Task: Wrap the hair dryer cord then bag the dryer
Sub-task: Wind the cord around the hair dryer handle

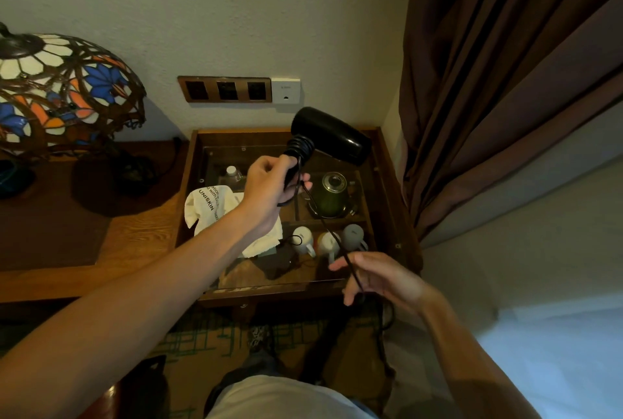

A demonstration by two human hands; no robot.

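Note:
A black hair dryer [332, 135] is held up over the glass-topped side table, barrel pointing right. My left hand [269, 187] grips its handle, where several turns of black cord [301, 145] are coiled. The loose cord [332, 233] runs down and right to my right hand [377, 278], which pinches it in loosely curled fingers; the rest hangs toward the floor. A white drawstring bag [215, 208] printed "UNISKIN" lies on the glass top, partly hidden by my left forearm.
Under the glass top [367, 196] sit a green kettle [332, 197], a water bottle [232, 174] and three mugs [328, 241]. A stained-glass lamp [64, 88] stands on the desk at left. Wall sockets [225, 89] are behind; a brown curtain [488, 81] hangs at right.

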